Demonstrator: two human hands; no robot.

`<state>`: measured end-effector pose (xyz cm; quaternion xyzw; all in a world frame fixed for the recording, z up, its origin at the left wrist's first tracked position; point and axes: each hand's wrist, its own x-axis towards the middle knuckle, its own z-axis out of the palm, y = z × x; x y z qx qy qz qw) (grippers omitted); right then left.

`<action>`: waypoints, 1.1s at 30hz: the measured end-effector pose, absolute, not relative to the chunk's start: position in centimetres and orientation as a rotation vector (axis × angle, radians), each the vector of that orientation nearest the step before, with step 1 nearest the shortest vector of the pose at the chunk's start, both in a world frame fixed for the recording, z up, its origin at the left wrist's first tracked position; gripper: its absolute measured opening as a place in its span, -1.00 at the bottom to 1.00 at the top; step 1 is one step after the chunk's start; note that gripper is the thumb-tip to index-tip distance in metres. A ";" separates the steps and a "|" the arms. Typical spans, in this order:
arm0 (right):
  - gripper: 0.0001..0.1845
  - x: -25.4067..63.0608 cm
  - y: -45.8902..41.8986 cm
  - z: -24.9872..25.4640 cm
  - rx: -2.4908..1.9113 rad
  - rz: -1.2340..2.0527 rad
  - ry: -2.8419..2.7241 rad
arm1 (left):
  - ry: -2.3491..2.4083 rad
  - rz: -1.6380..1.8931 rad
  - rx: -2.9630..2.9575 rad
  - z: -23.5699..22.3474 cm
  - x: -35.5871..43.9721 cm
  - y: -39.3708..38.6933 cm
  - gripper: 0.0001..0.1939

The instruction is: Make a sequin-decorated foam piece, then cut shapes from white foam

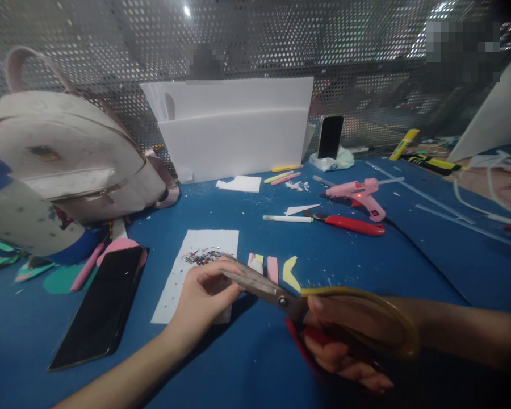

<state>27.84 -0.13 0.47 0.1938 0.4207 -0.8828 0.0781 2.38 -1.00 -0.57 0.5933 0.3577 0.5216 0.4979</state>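
My right hand (344, 341) is closed through the yellow and red handles of large scissors (281, 295), whose blades point left toward my left hand. My left hand (204, 295) is pinched at the blade tips, holding something too small to make out. It hovers over a white sheet (187, 278) with a heap of tiny coloured snippets (202, 255). Small pink and yellow foam pieces (276, 270) lie just beyond the blades on the blue table (247, 358).
A black phone (102, 307) lies at the left, a pale backpack (68, 153) behind it. White foam boards (234, 128) stand at the back. A pink glue gun (357, 196), red-handled cutter (349, 222), white pen (287, 218), and propped phone (330, 137) sit to the right.
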 end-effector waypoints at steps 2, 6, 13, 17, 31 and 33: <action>-0.26 27.7 -0.2 0.6 0.593 -2.644 1.249 | 0.858 1.261 1.440 -0.5 2.4 -1.0 -0.76; -0.25 27.2 -0.2 1.3 0.660 -2.636 1.238 | 0.862 1.252 1.442 -0.3 2.5 -1.0 -0.81; -0.27 27.8 -0.1 3.3 0.695 -2.616 1.351 | 0.935 1.233 1.426 -0.2 2.5 -1.1 -0.87; -0.36 28.8 0.3 6.1 0.957 -2.398 1.952 | 0.973 1.214 1.436 0.0 2.6 -1.1 -0.93; -0.69 33.1 3.3 4.1 1.532 -0.753 2.718 | 0.985 1.231 1.435 0.1 2.7 -1.3 -0.93; -0.67 33.5 3.4 3.6 1.581 -0.653 2.675 | 0.976 1.237 1.434 0.2 2.8 -1.2 -0.92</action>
